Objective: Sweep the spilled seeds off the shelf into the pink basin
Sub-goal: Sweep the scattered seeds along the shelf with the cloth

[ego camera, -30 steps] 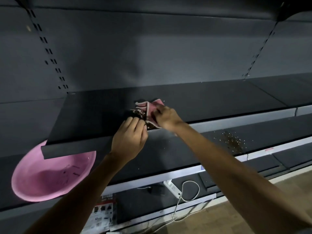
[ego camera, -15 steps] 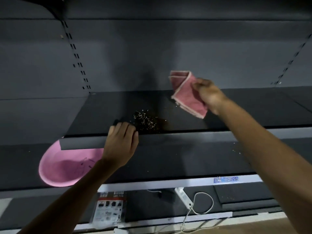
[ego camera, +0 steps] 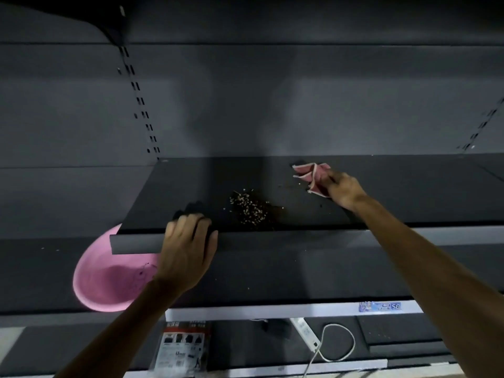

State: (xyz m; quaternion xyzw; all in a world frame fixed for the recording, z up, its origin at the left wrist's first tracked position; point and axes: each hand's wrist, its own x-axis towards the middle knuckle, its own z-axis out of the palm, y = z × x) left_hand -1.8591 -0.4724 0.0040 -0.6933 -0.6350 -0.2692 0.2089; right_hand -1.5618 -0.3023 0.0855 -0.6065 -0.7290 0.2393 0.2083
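Few specks (ego camera: 144, 268) in pink basin (ego camera: 106, 287); left fingers (ego camera: 186, 222) hook shelf (ego camera: 191, 181), right fingers (ego camera: 333, 178) pinch cloth (ego camera: 313, 174).

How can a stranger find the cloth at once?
Look at the upper dark shelf. Toward its right, the right hand grips a pink cloth with pale edges. The other pink thing, the basin, is round and lower left.

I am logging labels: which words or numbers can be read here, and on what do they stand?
"58": on the price label on the white shelf rail; its other print is blurred.
Packet below it: print too blurred to read.
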